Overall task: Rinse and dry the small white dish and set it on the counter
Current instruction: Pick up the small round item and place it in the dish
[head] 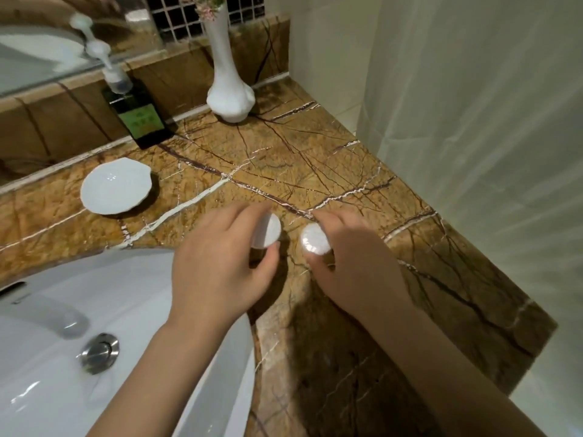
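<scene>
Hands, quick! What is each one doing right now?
Left hand: closed on a small round white disc, pinched between fingers and thumb.
Right hand: closed on another small round white disc, down by the brown marble counter.

We are looking at a bathroom, most likely in a home. A white basin (132, 298) with a metal drain plug (99, 353) is sunk into a brown veined marble surface (315, 159). At the far left a mirror (63, 42) runs along the wall above the marble upstand. A dark pump bottle of soap (138, 118) and a white vase (228, 89) stand at the far edge. On the right hangs a pale shower curtain (479, 121), beside white wall tiles (328, 42).
</scene>
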